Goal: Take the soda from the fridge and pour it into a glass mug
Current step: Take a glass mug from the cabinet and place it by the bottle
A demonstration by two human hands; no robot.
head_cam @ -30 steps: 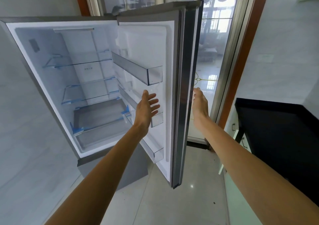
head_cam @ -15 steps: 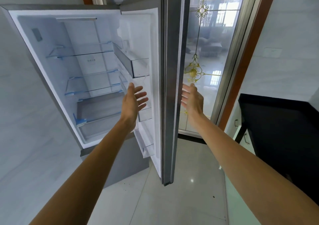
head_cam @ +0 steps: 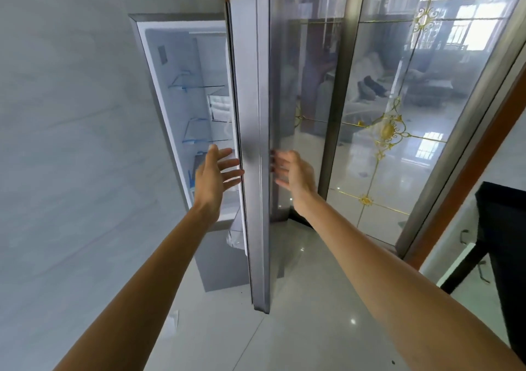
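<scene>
Fetching step: my left hand and right hand, both spread and empty, flank the grey steel fridge door at twelve o'clock. Next I must find the soda inside.

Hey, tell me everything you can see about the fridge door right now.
The fridge door is tall and seen almost edge-on, with a brushed grey metal look. It stands partly open, its free edge toward the camera. The outer face is glossy and reflective. The inner side is white, with a clear bin low down. The left hand, fingers spread, reaches the inner side, and the right hand reaches the outer face. Both seem to touch the door, though blur leaves that uncertain.
</scene>
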